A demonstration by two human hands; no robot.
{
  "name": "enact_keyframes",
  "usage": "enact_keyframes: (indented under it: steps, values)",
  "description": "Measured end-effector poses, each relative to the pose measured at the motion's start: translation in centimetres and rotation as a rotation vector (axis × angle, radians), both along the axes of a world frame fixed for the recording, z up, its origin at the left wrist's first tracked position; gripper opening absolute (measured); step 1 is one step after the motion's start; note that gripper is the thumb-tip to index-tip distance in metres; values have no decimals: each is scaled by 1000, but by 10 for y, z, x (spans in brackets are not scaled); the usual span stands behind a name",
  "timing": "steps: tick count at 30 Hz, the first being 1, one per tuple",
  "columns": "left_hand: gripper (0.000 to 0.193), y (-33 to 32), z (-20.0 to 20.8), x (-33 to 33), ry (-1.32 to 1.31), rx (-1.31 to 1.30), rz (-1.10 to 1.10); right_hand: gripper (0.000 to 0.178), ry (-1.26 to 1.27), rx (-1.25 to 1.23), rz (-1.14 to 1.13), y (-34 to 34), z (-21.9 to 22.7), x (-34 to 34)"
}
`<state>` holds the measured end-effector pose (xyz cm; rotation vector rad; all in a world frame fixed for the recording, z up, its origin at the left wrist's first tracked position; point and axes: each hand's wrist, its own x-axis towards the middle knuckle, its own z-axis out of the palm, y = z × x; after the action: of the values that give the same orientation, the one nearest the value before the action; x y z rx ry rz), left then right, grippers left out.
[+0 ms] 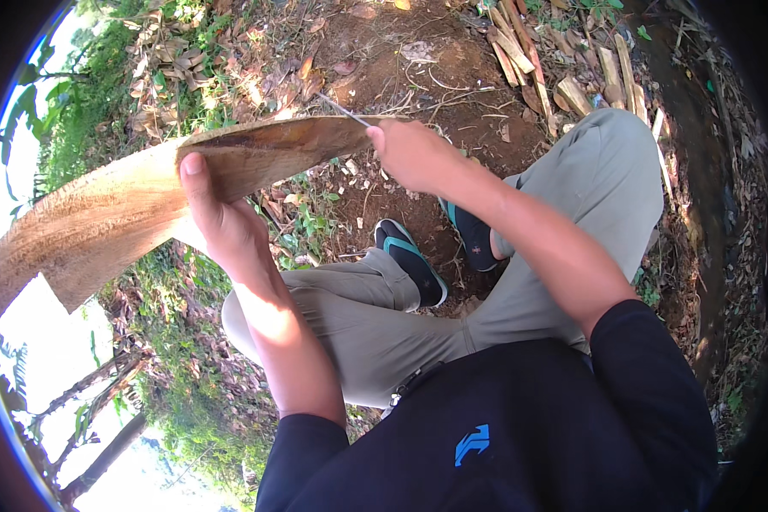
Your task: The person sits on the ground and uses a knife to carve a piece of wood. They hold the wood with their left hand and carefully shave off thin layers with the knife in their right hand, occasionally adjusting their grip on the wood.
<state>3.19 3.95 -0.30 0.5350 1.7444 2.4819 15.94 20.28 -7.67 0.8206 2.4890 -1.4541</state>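
Observation:
A long, pale brown wooden board stretches from the far left rim to the middle, with a notch cut in its lower edge. My left hand is closed around the board's near edge, thumb up on its face. At the board's right end my right hand is closed in a fist on a slim grey metal tool, blade-like. The tool's tip points up and left across the board's far edge. Its handle is hidden in my fingers, so I cannot tell its exact kind.
My bent legs in grey-green trousers and dark shoes with teal trim are below the board. Split wood pieces lie at the upper right on brown soil. Dry leaves and green plants spread at left.

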Motion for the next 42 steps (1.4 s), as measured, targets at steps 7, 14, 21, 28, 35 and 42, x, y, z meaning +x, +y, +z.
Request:
enact_keyframes:
  steps: [7,14,21,28,35,42]
  values:
    - [35,-6,-4,-8,-58,63,8,40,64,189,-34,-10,3,11]
    - [39,-20,-8,-18,-13,55,1,39,35,221,12,-15,1,12]
    - [40,-13,-7,-12,-34,46,-2,41,105,218,0,-23,21,11]
    - [41,-11,-5,-11,-28,-7,43,40,73,161,24,-25,12,6]
    - [38,-20,-9,-17,-57,37,-40,38,120,201,23,-28,14,9]
    - [37,-13,-2,-22,-31,38,39,37,135,172,14,-33,34,5]
